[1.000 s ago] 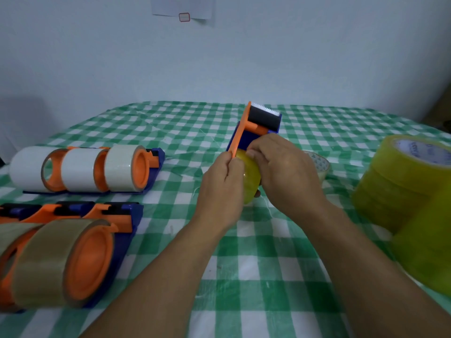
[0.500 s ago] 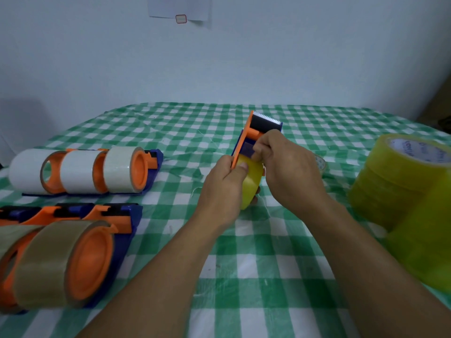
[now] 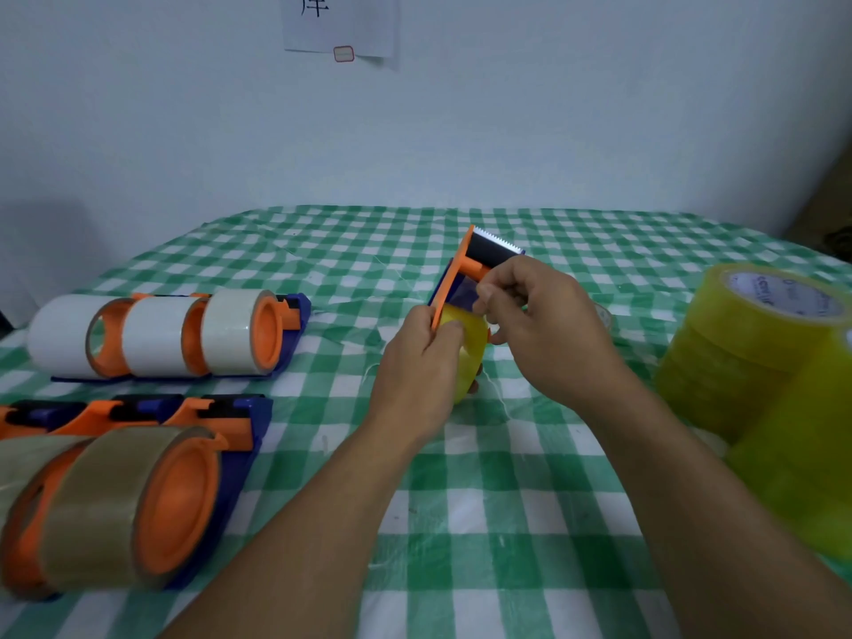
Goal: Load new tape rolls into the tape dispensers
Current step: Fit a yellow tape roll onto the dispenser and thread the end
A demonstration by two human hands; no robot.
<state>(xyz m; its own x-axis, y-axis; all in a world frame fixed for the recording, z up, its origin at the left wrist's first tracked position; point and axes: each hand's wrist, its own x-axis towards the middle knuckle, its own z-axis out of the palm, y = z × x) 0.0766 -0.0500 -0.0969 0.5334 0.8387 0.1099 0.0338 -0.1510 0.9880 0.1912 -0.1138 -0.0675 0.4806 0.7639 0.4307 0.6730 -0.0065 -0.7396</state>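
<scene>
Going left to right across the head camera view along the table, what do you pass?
Loaded dispensers with white tape → left hand → dispenser being loaded → right hand → stack of yellow tape rolls.

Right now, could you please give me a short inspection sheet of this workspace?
Surface: green checked tablecloth, creased.
Job's things: dispenser with yellow roll mounted, held up; yellow roll stacks at right.
Clutter: loaded dispensers with white rolls and brown rolls at left; loose threads.
Hands: left hand grips the dispenser; right hand pinches the tape end.
Cables: nothing seen.
Surroundings: white wall, paper notice.
</scene>
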